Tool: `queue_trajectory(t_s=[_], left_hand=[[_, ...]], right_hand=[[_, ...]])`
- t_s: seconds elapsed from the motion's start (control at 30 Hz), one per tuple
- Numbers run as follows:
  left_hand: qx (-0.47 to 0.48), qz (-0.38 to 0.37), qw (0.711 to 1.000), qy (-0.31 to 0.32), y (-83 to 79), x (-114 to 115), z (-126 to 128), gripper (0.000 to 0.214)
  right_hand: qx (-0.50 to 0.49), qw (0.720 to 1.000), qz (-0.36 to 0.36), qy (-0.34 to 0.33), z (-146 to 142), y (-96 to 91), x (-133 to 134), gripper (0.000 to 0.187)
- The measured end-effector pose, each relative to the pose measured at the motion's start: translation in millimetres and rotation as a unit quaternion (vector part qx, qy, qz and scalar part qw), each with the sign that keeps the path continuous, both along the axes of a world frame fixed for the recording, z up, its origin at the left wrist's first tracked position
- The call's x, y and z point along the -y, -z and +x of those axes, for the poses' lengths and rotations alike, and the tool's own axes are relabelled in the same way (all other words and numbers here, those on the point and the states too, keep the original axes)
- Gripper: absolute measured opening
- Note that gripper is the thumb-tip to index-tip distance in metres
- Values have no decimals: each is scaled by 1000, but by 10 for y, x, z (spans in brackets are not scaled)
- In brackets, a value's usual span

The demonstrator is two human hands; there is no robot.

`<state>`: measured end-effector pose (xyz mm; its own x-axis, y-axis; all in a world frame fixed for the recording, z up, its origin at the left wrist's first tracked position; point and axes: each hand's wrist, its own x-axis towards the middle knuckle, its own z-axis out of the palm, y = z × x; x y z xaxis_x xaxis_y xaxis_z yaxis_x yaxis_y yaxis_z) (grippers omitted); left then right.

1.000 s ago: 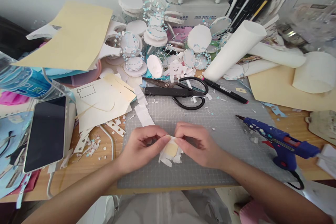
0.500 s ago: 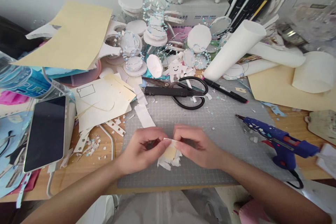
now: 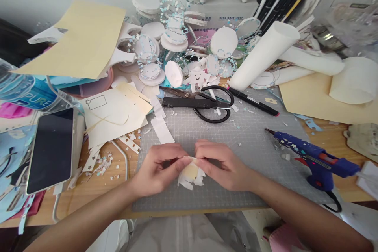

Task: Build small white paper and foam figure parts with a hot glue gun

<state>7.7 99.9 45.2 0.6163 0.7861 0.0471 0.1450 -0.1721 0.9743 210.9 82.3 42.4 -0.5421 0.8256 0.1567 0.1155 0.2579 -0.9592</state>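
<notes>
Near the front edge of the grey cutting mat (image 3: pixel 165 201), my left hand (image 3: pixel 162 169) and my right hand (image 3: pixel 220 165) meet over a small piece of paper (image 3: pixel 191 172). It has a cream middle and torn white edges hanging below my thumbs. Both hands are closed, each pinching its top edge between thumb and fingers; the fingertips behind are hidden. A torn white paper strip (image 3: pixel 162 129) lies on the mat just beyond my left hand. Farther back lie black-handled scissors (image 3: pixel 211 118) with a black utility knife (image 3: pixel 189 103) across them.
A blue glue gun (image 3: pixel 314 155) lies at the right, with a black marker (image 3: pixel 254 101) behind it. On the left are a phone (image 3: pixel 50 149), a water bottle (image 3: pixel 35 90) and paper sheets (image 3: pixel 115 114). White foam discs and a paper roll (image 3: pixel 265 55) crowd the back.
The paper between my hands has tilted slightly, and its top edge sits a little lower under my thumbs. My hands have barely shifted; everything else lies as before.
</notes>
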Motion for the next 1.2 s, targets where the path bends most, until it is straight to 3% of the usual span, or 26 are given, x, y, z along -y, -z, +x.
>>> queue_trajectory(t_s=[0.17,0.33,0.5,0.6,0.77,0.87,0.97,1.1,1.2], left_hand=[[30,-73,997,-4,17,-16,0,42],[11,-51,999,12,-20,-12,6,28],[-10,-13,1000,-11,-36,-1,13,30],[1,-39,999,-31,-17,-4,17,32],[43,-105,994,-11,14,12,22,23],[45,-151,987,-17,-2,18,32,24],[63,-203,977,-19,-39,9,38,26],[71,-218,973,-15,-67,-4,44,29],[59,-210,976,-14,-66,-5,50,33]], right_hand=[[-10,999,-44,16,21,-1,10,28],[-16,998,-63,6,18,10,16,29],[-15,996,-84,3,14,-6,11,30],[-15,996,-88,19,18,-22,9,30],[-22,994,-105,39,12,9,12,27],[-41,995,-31,80,-3,44,19,7],[-34,991,75,103,-11,59,31,29],[-1,976,175,129,-7,61,35,22],[31,950,270,156,-10,70,21,23]])
